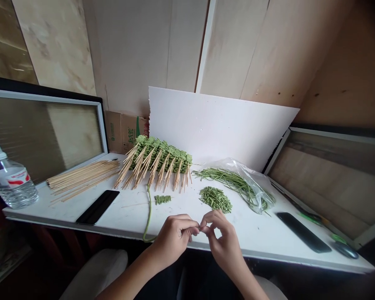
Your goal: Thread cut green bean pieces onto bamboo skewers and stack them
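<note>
Near the table's front edge, my left hand [175, 234] is closed in a pinch. A long green bean [149, 212] lies across the edge and curves in behind this hand, which appears to grip it; the part in the fingers is hidden. My right hand [220, 233] pinches thumb to forefinger, its tips meeting the left fingertips; what they hold is too small to make out. Beyond the hands lies a pile of short cut bean pieces [215, 198]. To its left, one skewer of bean pieces [163, 199] lies flat.
Stacked finished skewers [162, 152] stand at the back, sticks pointing forward. Bare bamboo sticks [84, 177], a phone [98, 207] and a water bottle [12, 181] are left. Rightward lie a plastic bag [253, 183] of long beans, a dark flat object [303, 232] and green-handled scissors [312, 216].
</note>
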Demonstrator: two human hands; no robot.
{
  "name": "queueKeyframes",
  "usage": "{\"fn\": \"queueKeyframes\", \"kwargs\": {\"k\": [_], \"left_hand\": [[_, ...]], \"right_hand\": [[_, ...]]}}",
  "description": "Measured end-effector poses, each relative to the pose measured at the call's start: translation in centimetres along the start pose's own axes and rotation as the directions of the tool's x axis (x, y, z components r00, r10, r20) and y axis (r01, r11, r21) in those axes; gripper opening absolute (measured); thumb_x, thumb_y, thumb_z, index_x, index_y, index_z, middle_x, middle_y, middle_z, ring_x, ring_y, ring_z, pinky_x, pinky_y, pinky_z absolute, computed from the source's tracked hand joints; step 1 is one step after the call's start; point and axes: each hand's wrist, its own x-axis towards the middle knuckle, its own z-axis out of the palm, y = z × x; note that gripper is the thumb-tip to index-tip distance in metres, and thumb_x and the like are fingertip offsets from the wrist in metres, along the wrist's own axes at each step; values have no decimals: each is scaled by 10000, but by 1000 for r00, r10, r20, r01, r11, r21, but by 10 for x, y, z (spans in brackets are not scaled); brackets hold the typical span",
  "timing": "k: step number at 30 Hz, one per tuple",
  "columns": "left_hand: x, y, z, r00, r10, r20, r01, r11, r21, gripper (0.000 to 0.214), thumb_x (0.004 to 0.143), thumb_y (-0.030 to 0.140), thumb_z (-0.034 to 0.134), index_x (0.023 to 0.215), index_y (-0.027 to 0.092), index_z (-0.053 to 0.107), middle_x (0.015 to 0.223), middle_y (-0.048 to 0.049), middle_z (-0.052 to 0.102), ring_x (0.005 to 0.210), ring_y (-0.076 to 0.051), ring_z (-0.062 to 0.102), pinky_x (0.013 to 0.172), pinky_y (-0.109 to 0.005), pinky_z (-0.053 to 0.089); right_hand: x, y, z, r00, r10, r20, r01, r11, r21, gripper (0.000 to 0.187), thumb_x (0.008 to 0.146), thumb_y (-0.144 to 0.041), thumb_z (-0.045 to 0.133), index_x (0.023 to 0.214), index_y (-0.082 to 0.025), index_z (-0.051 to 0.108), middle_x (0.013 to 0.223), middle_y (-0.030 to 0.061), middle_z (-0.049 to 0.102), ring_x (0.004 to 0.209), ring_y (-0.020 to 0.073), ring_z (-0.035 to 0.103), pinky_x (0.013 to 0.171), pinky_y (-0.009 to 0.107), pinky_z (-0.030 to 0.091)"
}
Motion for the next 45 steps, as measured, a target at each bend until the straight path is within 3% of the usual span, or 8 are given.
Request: {"fn": "queueKeyframes", "kwargs": {"k": [9,13,18,21,29,36,42,45], "left_hand": [[1,-10,9,995,-95,-4,90,952,-291,259,913,163,600,709,140,759,723,-51,706,501,-93,574,489,-206,454],[5,-29,4,989,-149,-14,134,925,-354,283,923,303,668,719,128,760,686,-72,705,645,-149,628,623,-251,489],[11,-58,-10,962,-273,1,252,885,-391,457,923,541,656,1012,114,792,767,-67,662,595,-109,470,540,-242,377],[12,-63,-12,961,-276,-29,247,899,-362,514,951,564,599,1174,127,754,852,-64,648,661,-118,483,628,-267,437],[14,-61,-7,960,-279,-1,260,898,-355,491,922,536,637,1174,126,729,1099,-135,672,750,-151,601,675,-306,510],[15,-50,-9,934,-356,-25,312,850,-424,450,861,470,741,1143,125,678,947,-75,683,729,-160,653,730,-338,543],[14,-38,-7,938,-342,-56,280,843,-459,418,821,384,805,1118,140,640,856,-50,691,727,-185,692,708,-340,560],[11,-35,-7,946,-322,-47,268,853,-447,432,808,352,822,1145,151,642,846,-45,711,748,-188,704,735,-335,565]], "right_hand": [[-2,8,13,892,371,259,-452,706,546,265,819,-426,780,748,-203,656,710,10,583,644,153,527,564,258,427],[3,32,4,872,446,203,-458,594,662,339,757,-472,812,696,-204,613,785,18,628,610,137,524,568,270,458],[35,104,-40,856,479,-194,-439,872,216,435,748,-583,778,907,-178,762,960,126,762,686,228,649,511,294,469],[67,149,-63,894,400,-204,-435,884,-172,411,781,-549,701,904,-171,803,961,147,801,866,313,738,709,370,568],[118,194,-70,903,416,-108,-423,821,-383,172,761,-281,674,766,-191,821,869,115,809,862,298,748,842,387,542],[118,161,-61,912,404,-65,-392,818,-422,308,895,-370,605,865,-154,823,1020,186,793,987,345,725,895,433,527],[69,65,-23,867,143,478,-180,983,33,414,967,-561,590,1135,-224,760,1051,93,777,900,235,709,723,318,537],[44,32,-8,912,77,403,-106,993,49,311,944,-516,665,1031,-241,782,913,61,762,801,203,671,676,302,490]]}}
